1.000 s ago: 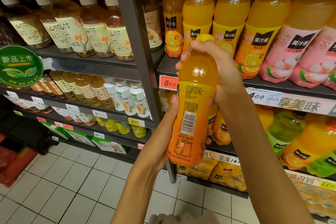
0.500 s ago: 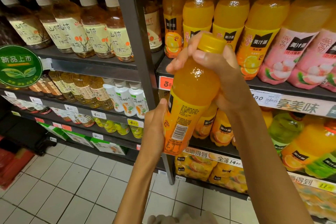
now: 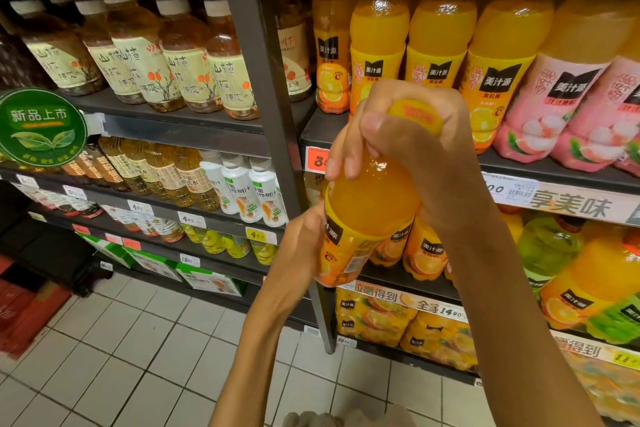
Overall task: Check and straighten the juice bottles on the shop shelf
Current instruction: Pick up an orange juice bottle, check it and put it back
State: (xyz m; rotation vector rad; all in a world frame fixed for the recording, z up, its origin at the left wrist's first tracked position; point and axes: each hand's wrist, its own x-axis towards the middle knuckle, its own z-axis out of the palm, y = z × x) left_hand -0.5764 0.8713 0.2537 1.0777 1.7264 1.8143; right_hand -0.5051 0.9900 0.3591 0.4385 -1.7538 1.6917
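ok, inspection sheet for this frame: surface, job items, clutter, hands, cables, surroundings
Surface: dark metal shelf with paper price strips; the rows on it stand upright.
Job's things: orange juice bottle off the shelf, tilted, cap toward the camera; matching orange bottles in a row behind it, pink-label bottles to their right.
Clutter: nothing seen.
Grippers: right hand wraps the bottle's neck and cap; left hand holds its lower label.
Cables: nothing seen.
Surroundings: tea bottles in the bay to the left, round green sign on that shelf's edge, white tiled floor.
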